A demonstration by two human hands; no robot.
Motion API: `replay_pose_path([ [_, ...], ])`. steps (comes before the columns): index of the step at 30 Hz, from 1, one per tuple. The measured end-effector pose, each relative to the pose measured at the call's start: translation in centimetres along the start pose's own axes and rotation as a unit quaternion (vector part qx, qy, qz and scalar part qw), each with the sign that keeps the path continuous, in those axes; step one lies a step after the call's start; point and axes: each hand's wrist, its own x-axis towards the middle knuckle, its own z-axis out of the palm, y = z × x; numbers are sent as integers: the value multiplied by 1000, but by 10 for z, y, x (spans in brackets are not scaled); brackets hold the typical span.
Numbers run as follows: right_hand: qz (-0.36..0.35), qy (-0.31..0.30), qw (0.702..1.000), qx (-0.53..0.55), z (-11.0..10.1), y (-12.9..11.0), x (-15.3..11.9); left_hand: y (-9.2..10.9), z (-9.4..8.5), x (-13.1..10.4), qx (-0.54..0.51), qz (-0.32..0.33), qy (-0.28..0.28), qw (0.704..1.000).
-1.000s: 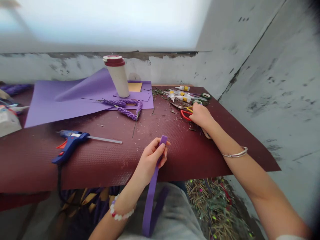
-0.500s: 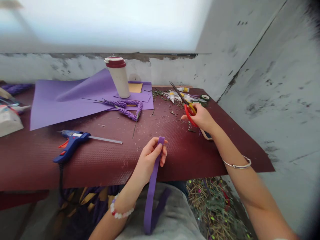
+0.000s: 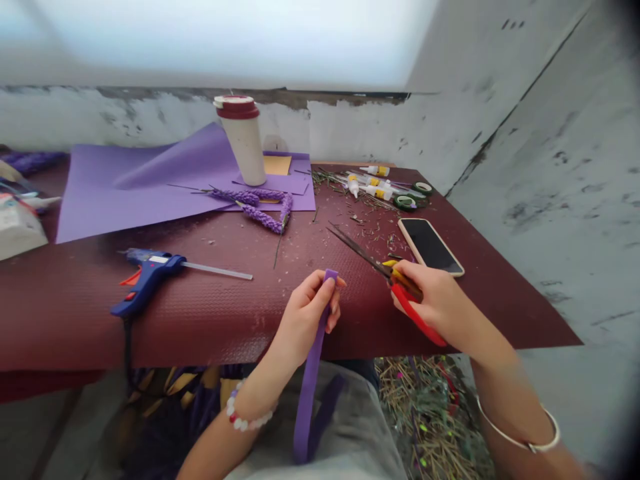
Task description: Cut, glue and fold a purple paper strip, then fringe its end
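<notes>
Between the thumb and fingers of my left hand (image 3: pixel 307 310) is the top end of a purple strip (image 3: pixel 311 373), whose length hangs over the table edge and loops at my lap. My right hand (image 3: pixel 437 303) grips scissors (image 3: pixel 383 267) with red and yellow handles; the blades look closed and point up and left, apart from the strip. Just beyond that hand lies a phone (image 3: pixel 431 245). Farther back, bent purple flower stems (image 3: pixel 265 212) rest partly on a purple sheet (image 3: pixel 150 180).
A blue glue gun (image 3: pixel 150 273) lies at left, its cord over the table edge. A lidded cup (image 3: pixel 245 143) stands on the sheet. Small glue bottles (image 3: pixel 377 192), green tape rolls (image 3: pixel 405 202) and stem clippings are at the back right. A wall (image 3: pixel 550 167) bounds the right side.
My right hand has drawn the scissors back toward me and down, near my left hand, uncovering the phone. My left hand keeps its hold on the strip. The view has shifted slightly.
</notes>
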Motion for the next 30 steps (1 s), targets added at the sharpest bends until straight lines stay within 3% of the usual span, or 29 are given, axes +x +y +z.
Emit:
replay_pose_path([
  [3, 1, -13, 1000, 12, 5, -3, -6, 0, 1, -1, 12, 8, 6, 1000],
  [5, 44, -45, 990, 127, 9, -3, -5, 0, 3, -2, 20, 13, 13, 1000],
  [9, 88, -122, 889, 432, 12, -9, 2, 0, 4, -6, 49, 25, 26, 998],
  [13, 97, -158, 818, 545, 17, -17, 6, -1, 3, -10, 66, 35, 28, 997],
  [16, 92, -142, 778, 605, 26, -19, 4, 0, 2, -14, 147, 124, 76, 979],
  [19, 73, -156, 735, 655, 34, -22, 0, 2, 5, -18, 311, 281, 109, 901],
  [21, 70, -171, 730, 658, 36, -27, -2, 1, 7, -19, 390, 366, 95, 840],
  [23, 72, -176, 735, 650, 36, -32, -5, 0, 8, -18, 425, 407, 89, 803],
  [25, 83, -172, 737, 648, 35, -35, -6, -1, 7, -18, 428, 411, 98, 799],
  [30, 90, -185, 736, 645, 40, -32, -9, 4, 6, -17, 386, 377, 100, 836],
])
